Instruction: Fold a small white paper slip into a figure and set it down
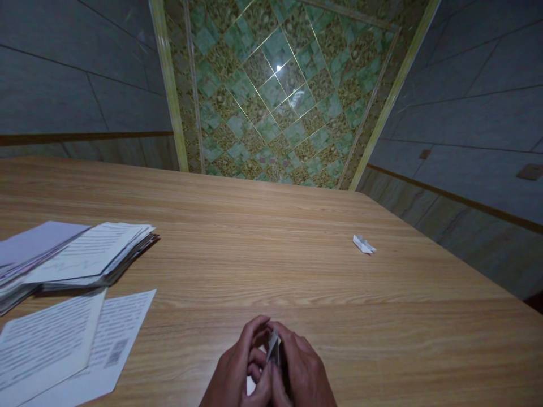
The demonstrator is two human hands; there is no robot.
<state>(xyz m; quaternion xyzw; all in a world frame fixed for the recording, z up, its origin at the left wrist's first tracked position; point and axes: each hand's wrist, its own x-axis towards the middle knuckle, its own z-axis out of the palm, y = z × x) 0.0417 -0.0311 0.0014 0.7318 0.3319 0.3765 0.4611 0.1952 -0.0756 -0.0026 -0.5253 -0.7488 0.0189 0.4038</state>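
Observation:
Close to the near edge of the view, my left hand (237,367) and my right hand (303,364) are cupped together above the wooden table (254,254). Between them they grip a small piece of folded paper (274,343), with fingertips and thumbs pressed on it. Most of the paper is hidden by my fingers; a grey edge shows at the top and a white bit lower down. Farther off to the right lies a small folded white paper piece (363,244), apart from both hands.
On the left sit a stack of printed sheets (97,249) and a lilac-topped paper pile (38,240). Nearer, two loose printed sheets (127,333) overlap. Beyond the table's far edge are a patterned tile surface (271,113) and grey tiled surfaces (466,85).

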